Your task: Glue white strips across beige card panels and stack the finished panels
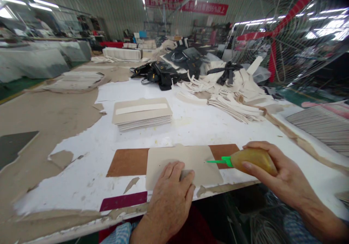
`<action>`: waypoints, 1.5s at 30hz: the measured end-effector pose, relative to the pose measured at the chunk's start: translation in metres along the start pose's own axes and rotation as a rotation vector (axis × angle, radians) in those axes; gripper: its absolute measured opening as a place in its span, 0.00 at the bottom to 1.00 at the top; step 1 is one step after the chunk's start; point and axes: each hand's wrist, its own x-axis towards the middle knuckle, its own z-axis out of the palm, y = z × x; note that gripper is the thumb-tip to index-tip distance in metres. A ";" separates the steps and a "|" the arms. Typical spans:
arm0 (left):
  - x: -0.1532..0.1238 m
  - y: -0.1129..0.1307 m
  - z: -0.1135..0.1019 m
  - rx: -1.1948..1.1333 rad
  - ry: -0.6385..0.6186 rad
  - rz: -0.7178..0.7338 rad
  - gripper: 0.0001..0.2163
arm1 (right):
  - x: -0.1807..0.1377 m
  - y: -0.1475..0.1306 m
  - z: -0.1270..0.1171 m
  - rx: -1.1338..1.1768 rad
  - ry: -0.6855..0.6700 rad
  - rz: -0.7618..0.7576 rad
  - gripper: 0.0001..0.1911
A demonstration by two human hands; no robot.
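A beige panel [195, 157] with rounded corners lies near the table's front edge, over a brown strip [129, 162] that shows at both sides of it. My left hand [174, 189] rests on the panel with its fingers laid out over the surface; what is under the palm is hidden. In my right hand [275, 167] is a yellowish glue bottle [253, 159], tilted on its side. Its thin green nozzle [220, 161] points left, with the tip at the panel's right part, close to or touching it. A small grey patch shows beside my left fingers.
Behind the panel stands a stack of beige panels [143, 113] with a pale strip on top. A maroon piece [124, 201] lies at the front edge. Black straps [160, 73] and cream strips [234, 106] are heaped farther back. A red-framed wire fan guard [272, 37] rises at right.
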 end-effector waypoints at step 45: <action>-0.002 -0.001 0.005 0.032 0.044 0.023 0.18 | 0.010 -0.011 -0.001 -0.109 -0.097 -0.195 0.20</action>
